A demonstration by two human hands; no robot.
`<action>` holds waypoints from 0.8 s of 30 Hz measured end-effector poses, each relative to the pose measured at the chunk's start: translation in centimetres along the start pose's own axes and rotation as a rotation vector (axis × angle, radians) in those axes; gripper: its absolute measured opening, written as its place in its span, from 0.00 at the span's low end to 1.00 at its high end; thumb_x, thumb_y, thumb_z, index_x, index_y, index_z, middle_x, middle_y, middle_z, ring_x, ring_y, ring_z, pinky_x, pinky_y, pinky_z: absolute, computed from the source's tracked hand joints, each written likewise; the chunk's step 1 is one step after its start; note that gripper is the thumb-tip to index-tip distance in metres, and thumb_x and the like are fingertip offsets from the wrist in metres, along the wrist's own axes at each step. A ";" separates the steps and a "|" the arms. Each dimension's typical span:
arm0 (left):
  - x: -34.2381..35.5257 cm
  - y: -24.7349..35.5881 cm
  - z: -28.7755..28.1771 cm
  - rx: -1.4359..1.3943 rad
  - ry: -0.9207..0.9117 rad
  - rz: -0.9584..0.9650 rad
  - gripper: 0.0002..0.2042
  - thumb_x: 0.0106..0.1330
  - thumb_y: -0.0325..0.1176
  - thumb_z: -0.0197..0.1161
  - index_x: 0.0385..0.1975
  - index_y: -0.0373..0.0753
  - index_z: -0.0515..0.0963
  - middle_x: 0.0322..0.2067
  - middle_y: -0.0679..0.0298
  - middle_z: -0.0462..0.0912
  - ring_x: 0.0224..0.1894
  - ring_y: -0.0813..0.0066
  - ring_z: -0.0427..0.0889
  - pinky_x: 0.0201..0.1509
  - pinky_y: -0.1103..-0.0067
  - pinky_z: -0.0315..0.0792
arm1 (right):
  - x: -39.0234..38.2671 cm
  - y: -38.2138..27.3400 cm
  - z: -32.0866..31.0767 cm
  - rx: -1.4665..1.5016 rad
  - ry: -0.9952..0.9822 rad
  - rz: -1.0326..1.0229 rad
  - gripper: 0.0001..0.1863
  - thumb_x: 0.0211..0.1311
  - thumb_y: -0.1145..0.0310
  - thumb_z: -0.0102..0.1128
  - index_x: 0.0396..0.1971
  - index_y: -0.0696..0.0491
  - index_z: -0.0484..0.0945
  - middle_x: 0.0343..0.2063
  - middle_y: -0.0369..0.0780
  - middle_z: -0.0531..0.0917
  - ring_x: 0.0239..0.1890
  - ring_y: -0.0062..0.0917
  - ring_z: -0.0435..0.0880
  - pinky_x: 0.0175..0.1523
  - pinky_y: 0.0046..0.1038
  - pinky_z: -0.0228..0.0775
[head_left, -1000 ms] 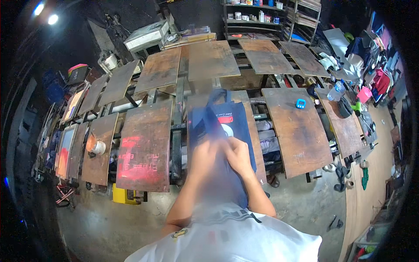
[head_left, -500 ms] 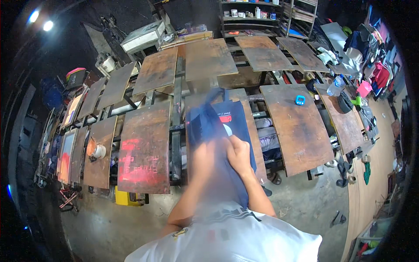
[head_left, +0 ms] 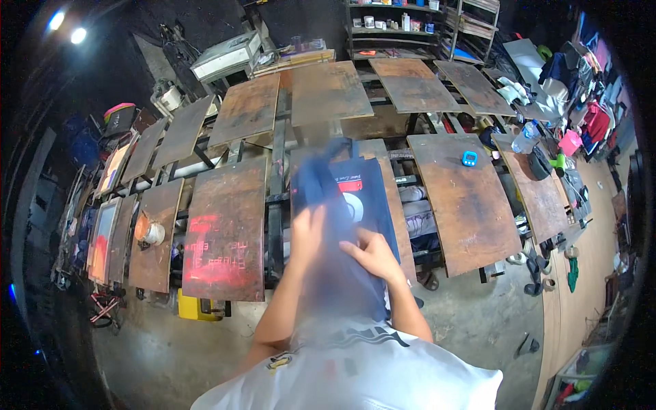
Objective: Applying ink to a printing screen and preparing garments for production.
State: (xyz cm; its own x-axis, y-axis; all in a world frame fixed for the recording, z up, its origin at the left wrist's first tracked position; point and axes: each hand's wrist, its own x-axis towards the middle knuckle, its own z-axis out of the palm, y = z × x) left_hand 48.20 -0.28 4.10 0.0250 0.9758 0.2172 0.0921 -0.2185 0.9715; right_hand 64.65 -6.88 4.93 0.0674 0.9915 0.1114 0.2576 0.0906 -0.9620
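Observation:
A navy fabric bag point(head_left: 372, 198) with handles and a red-and-white print lies on the middle front board, partly hidden by a blurred haze. My left hand point(head_left: 307, 236) is on the bag's left part, fingers pointing up and partly blurred, so their grip is unclear. My right hand point(head_left: 370, 254) grips the bag's fabric at the lower right, fingers curled and thumb pointing left.
Rows of stained boards point(head_left: 458, 205) on metal frames surround me. A white pot point(head_left: 154, 234) sits left; a blue timer point(head_left: 469, 158), water bottle point(head_left: 526, 138) and pink container point(head_left: 570, 143) are right. Behind are shelves point(head_left: 393, 31); at far right, piled clothes point(head_left: 594, 116).
My left hand has shifted slightly left and its fingers now show more. My right hand has moved down along the bag, uncovering more of the white print.

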 end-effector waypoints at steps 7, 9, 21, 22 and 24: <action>-0.2 2.9 0.5 0.049 -0.187 0.018 0.15 0.76 0.45 0.52 0.37 0.38 0.73 0.20 0.72 0.70 0.20 0.88 0.68 0.21 0.87 0.64 | -0.3 -1.7 -1.6 -0.023 0.162 -0.051 0.20 0.65 0.63 0.64 0.20 0.62 0.70 0.14 0.47 0.66 0.20 0.18 0.61 0.25 0.31 0.58; -2.2 0.8 1.6 0.204 -0.270 0.052 0.15 0.75 0.44 0.55 0.32 0.37 0.73 0.19 0.71 0.70 0.20 0.86 0.70 0.22 0.84 0.65 | 0.7 1.6 -1.1 0.045 0.219 -0.070 0.13 0.66 0.70 0.61 0.23 0.60 0.72 0.18 0.29 0.68 0.25 0.10 0.64 0.27 0.22 0.58; -2.5 2.3 2.7 0.519 0.041 0.110 0.14 0.75 0.39 0.51 0.38 0.32 0.72 0.26 0.40 0.77 0.31 0.37 0.76 0.33 0.56 0.67 | -0.5 -1.4 2.7 -0.029 0.373 -0.178 0.15 0.69 0.68 0.56 0.25 0.59 0.65 0.17 0.54 0.70 0.19 0.49 0.70 0.26 0.38 0.61; -2.6 2.6 2.8 0.492 0.071 0.167 0.13 0.76 0.36 0.51 0.33 0.30 0.69 0.22 0.42 0.74 0.24 0.41 0.73 0.28 0.60 0.65 | -0.3 -1.1 3.0 -0.050 0.403 -0.196 0.14 0.69 0.69 0.56 0.26 0.59 0.66 0.17 0.54 0.70 0.19 0.49 0.71 0.26 0.38 0.62; -2.9 2.2 2.6 0.464 0.113 0.166 0.14 0.76 0.36 0.50 0.32 0.30 0.69 0.22 0.43 0.73 0.24 0.43 0.72 0.28 0.61 0.65 | 0.0 -0.8 3.2 -0.070 0.430 -0.216 0.13 0.69 0.70 0.57 0.26 0.60 0.67 0.17 0.54 0.71 0.20 0.50 0.72 0.26 0.38 0.63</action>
State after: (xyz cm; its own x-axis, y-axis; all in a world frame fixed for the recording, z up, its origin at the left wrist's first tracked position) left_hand 50.91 -3.56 5.41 -0.0292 0.9165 0.3990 0.5292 -0.3244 0.7840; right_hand 61.31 -6.68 4.92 0.3934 0.8211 0.4135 0.3728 0.2687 -0.8882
